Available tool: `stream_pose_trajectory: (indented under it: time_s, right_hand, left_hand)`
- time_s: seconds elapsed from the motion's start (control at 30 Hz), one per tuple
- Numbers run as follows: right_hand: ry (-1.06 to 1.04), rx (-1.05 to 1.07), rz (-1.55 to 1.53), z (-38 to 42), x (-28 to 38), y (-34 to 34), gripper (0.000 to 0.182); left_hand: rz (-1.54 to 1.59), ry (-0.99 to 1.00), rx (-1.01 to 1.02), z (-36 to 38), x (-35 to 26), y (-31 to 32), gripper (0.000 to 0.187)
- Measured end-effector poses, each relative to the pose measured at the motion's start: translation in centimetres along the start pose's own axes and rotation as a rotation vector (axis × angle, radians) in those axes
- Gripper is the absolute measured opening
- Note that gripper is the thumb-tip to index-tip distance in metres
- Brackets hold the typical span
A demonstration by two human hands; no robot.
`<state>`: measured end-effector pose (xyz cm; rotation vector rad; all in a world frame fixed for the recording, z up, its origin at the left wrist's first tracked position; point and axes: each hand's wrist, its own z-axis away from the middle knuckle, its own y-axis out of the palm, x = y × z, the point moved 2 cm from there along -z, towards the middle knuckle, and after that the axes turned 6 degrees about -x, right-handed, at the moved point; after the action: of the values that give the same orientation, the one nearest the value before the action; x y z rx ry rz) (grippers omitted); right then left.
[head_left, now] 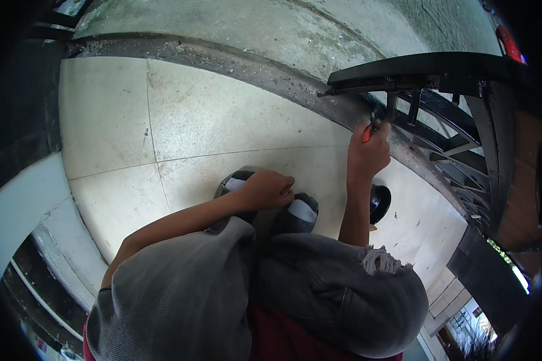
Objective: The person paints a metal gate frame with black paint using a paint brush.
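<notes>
My right hand [369,151] is wrapped around a paintbrush with a red handle [367,133]. The brush's far end is dark and blurred, close to the lower bar of a glossy black metal gate [427,99]. Over my shoes hangs my left hand [270,188], its fingers curled in and nothing showing in them. A round black bowl [379,204] sits on the floor just right of my right forearm, which partly hides it.
Pale floor tiles [223,120] lie beneath me, bordered by a dark, debris-strewn sill [235,60]. Rough concrete [271,30] extends beyond it. The gate's bars rise at the right. My shoes [301,213] stand below my left hand, and a white step [27,186] is at the left.
</notes>
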<state>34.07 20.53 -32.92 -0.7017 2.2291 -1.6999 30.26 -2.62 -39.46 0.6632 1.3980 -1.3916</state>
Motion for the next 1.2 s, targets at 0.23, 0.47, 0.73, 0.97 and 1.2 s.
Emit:
stream_pose_trajectory:
  time_s: [0.23, 0.47, 0.73, 0.97, 1.2]
  right_hand:
    - [0.053, 0.023, 0.058, 0.7, 0.3, -0.7, 0.027]
    - [-0.119, 0.137, 0.172, -0.6, -0.5, 0.3, 0.028]
    - [-0.128, 0.133, 0.098, -1.2, -0.1, -0.9, 0.026]
    - [-0.143, 0.073, -0.042, -1.1, -2.5, -0.5, 0.022]
    - [-0.116, 0.037, -0.494, -0.3, -3.6, 0.1, 0.016]
  left_hand:
    - [-0.178, 0.119, 0.011, 0.3, 0.5, 1.6, 0.019]
    - [-0.171, 0.154, -0.029, 0.2, 0.6, 1.2, 0.018]
    - [-0.162, 0.140, -0.001, 0.4, 0.4, 1.1, 0.018]
    - [-0.172, 0.129, -0.011, 0.2, 0.1, 0.8, 0.019]
    - [-0.172, 0.121, 0.007, 0.3, -0.1, 0.9, 0.019]
